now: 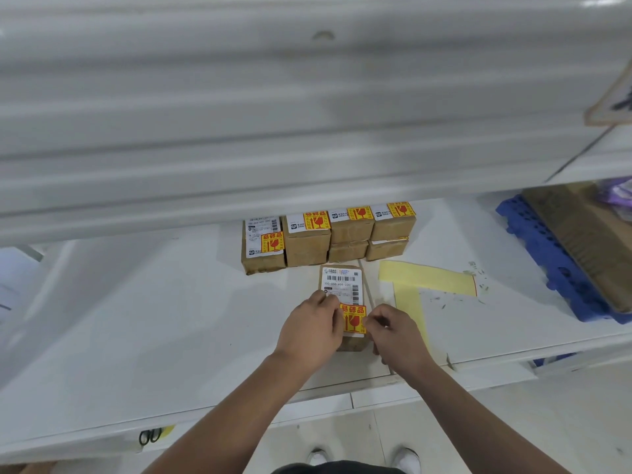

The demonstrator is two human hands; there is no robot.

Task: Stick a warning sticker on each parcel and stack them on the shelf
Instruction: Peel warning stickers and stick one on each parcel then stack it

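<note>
Nearest of all, at the bottom edge: two white shoes (407,458) on a pale floor, below a strip of dark clothing. Just above, two bare forearms reaching forward over the front lip of the white shelf (171,319).

Straight ahead on the shelf: a brown parcel (342,283), lying flat and lengthwise away from the camera, with a white barcoded shipping label on top. Across its near end, a red-and-yellow warning sticker (354,318), overlapping the lower part of the label. At the sticker's left edge, the left hand (309,331), curled, thumb up on the label, fingertips seemingly pinching that edge. At the right edge, the right hand (396,331), curled too, thumb and forefinger nipped together on it. Hard to tell whether already pressed flat or partly lifted.

Just behind, along the back of the shelf: a row of stickered parcels (306,241), all with the same sticker on top, the two at the right end stacked two high.

Right of the parcel: pale yellow backing paper (427,278) in two strips, one slanting across, one running toward the front edge. Farther right, a blue plastic pallet (547,265) under flat brown cardboard (581,241). Far left, at the front lip, black scissors (149,436), only partly visible.
</note>
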